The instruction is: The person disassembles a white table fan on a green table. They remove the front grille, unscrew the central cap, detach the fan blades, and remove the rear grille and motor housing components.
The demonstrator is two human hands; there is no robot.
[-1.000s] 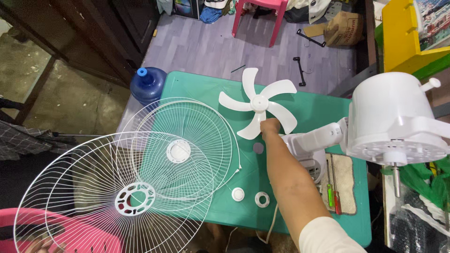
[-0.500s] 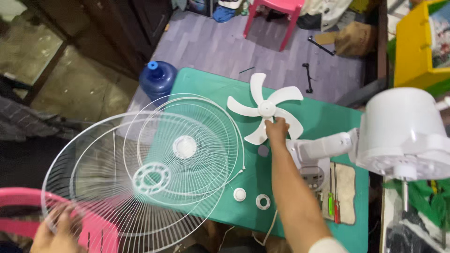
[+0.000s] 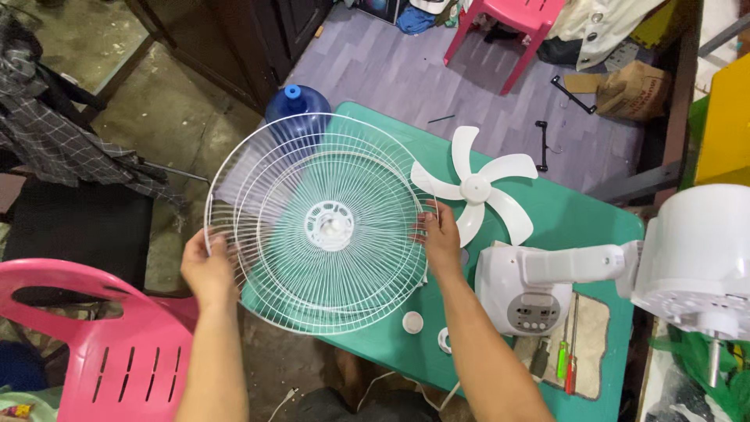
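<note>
I hold a white wire fan guard flat over the left end of a green table. A second wire guard seems stacked with it; I cannot tell whether they touch. My left hand grips the rim at the left. My right hand grips the rim at the right. A white five-blade fan propeller lies on the table just beyond my right hand.
The white fan body with its control panel and round base lies at the right. Two small white caps and screwdrivers rest near the table's front. A pink plastic chair stands at lower left, a blue water jug behind the table.
My right hand left the propeller and took the guard's right rim. My left hand moved up from the pink chair onto the left rim. The guards now sit stacked and lifted.
</note>
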